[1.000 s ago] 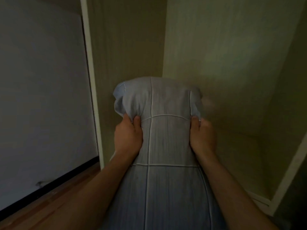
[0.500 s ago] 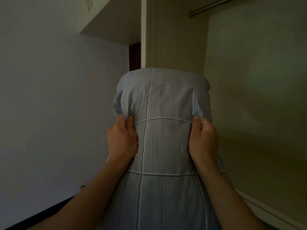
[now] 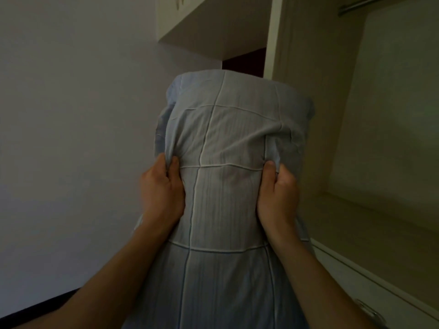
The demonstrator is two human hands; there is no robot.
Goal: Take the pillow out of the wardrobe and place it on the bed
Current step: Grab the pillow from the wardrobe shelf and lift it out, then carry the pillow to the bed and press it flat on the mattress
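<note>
A pale blue pillow (image 3: 228, 129) with thin white grid lines stands upright in front of me and fills the middle of the view. My left hand (image 3: 161, 188) pinches the fabric on its left side. On the right side my right hand (image 3: 278, 193) bunches up a fold of the cover. Both forearms reach up from the bottom edge. The open wardrobe (image 3: 380, 115) is to the right, and the pillow is held out in front of its left frame. No bed is in view.
A plain white wall (image 3: 71, 138) fills the left half, with a dark skirting board (image 3: 35, 309) at its foot. The wardrobe's white frame post (image 3: 270, 36) rises behind the pillow. A hanging rail (image 3: 356, 5) shows top right, a shelf ledge (image 3: 356, 264) lower right.
The view has swung up and to the left, away from the wardrobe's inside towards the wall. The pillow has come out with my hands, and the fabric under my right hand has bunched more.
</note>
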